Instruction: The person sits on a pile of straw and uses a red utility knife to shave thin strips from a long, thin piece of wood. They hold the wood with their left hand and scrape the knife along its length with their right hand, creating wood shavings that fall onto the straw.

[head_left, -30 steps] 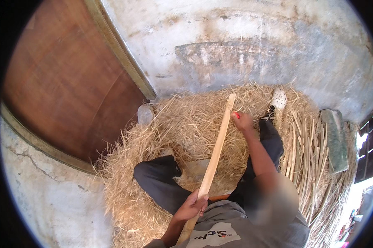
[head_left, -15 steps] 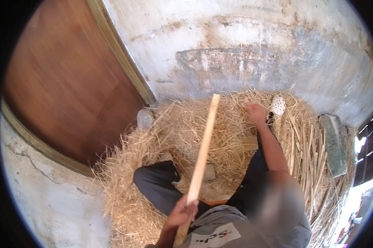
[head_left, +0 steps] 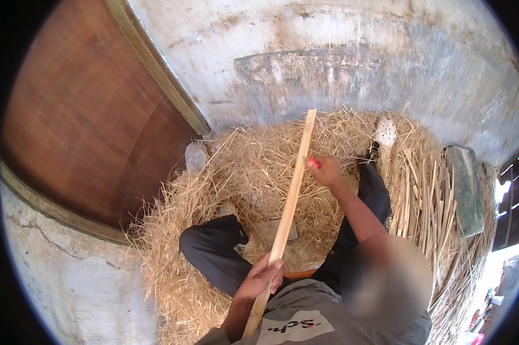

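Observation:
A long, pale bamboo strip [head_left: 294,201] slants up and away from my lap. My left hand [head_left: 260,278] is wrapped round its lower part, close to my grey shirt. Farther up, my right hand [head_left: 329,172] is closed around a small red-handled tool [head_left: 313,163], right beside the strip's upper half. The tool's working end is hidden or too small to make out. Between my legs a flat block [head_left: 274,230] lies half under the strip.
Thin, curly shavings [head_left: 242,167] cover the ground around my legs. Split strips [head_left: 426,201] lie stacked on the right beside a greenish slab [head_left: 465,192]. A stained wall [head_left: 328,69] rises ahead, with a brown door [head_left: 98,115] on the left. A clear plastic bag [head_left: 195,157] sits near the doorframe.
My right hand has come back from the far right toward me and leftward, up to the strip. The strip's far end has tipped slightly right. My left hand keeps its grip.

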Available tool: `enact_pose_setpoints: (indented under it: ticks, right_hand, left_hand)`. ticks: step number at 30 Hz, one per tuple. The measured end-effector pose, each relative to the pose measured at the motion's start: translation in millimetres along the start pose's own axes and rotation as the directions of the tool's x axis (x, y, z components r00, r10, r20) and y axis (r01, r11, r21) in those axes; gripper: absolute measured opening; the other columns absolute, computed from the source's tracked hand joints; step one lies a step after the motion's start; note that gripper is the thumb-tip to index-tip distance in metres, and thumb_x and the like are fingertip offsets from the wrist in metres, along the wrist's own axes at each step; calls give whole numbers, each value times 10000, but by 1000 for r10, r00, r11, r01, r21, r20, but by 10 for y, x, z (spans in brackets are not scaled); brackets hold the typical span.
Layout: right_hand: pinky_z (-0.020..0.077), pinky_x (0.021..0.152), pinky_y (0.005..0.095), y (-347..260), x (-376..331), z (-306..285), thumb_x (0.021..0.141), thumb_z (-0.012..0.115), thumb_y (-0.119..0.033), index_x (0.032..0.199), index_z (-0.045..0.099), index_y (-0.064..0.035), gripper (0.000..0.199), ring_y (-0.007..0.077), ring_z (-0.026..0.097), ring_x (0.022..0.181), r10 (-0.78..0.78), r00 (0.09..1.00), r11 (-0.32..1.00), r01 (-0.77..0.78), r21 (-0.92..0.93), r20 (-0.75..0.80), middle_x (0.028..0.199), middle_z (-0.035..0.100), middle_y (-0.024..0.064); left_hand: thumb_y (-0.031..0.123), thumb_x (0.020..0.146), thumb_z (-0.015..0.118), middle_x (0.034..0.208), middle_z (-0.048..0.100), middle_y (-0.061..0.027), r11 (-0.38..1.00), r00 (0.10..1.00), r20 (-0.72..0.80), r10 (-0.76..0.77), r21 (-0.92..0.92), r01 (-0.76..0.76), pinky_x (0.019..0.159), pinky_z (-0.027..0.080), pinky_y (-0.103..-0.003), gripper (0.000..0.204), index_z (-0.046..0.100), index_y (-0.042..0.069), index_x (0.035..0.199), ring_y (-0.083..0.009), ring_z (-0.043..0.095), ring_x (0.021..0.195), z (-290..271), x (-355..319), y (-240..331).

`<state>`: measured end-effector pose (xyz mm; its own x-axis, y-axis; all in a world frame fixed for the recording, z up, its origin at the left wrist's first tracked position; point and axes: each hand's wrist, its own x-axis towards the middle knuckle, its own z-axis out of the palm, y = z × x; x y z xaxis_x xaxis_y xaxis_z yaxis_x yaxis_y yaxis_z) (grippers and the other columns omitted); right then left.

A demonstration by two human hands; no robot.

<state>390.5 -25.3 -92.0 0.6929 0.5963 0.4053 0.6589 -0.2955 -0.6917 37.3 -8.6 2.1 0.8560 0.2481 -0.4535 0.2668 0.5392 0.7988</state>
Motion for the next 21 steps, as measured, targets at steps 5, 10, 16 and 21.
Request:
enact_pose_setpoints:
  ticks: [5, 10, 16, 21]
  right_hand:
    - [456, 505, 442, -101, -309, 166, 776, 589, -670, 666, 659, -99, 586, 323, 584, 504, -285, 934, 951, 304, -58, 215, 532, 562, 126]
    - [429, 478, 426, -127, -206, 101, 840, 515, -669, 638, 631, -62, 651, 349, 559, 492, -442, 886, 894, 448, -12, 143, 519, 533, 143]
    - [446, 514, 460, -20, -16, 84, 853, 526, -650, 768, 736, -106, 589, 347, 587, 524, -174, 982, 985, 174, 0, 67, 545, 578, 135]
    - [466, 514, 439, -191, -367, 146, 812, 579, -649, 712, 701, -112, 560, 336, 608, 542, -240, 932, 955, 277, -105, 271, 567, 594, 125]
  left_hand:
    - [195, 1010, 460, 586, 406, 1, 997, 1000, 6, 20, -80, -20, 486, 336, -253, 130, 482, 67, 1011, -108, 369, 436, -45, -4, 24]
    - [219, 1004, 477, 587, 399, 9, 993, 1000, 23, 18, -115, -15, 518, 336, -256, 126, 475, 95, 981, -103, 368, 435, -62, 35, 8]
    - [203, 1025, 448, 611, 399, 1, 973, 994, 106, 15, -231, 10, 476, 318, -238, 125, 472, 83, 1046, -88, 353, 461, -83, -26, -78]
    - [215, 1012, 475, 594, 400, 5, 995, 998, 43, 45, -89, -41, 483, 323, -239, 133, 469, 84, 995, -88, 357, 444, -94, 29, -33]
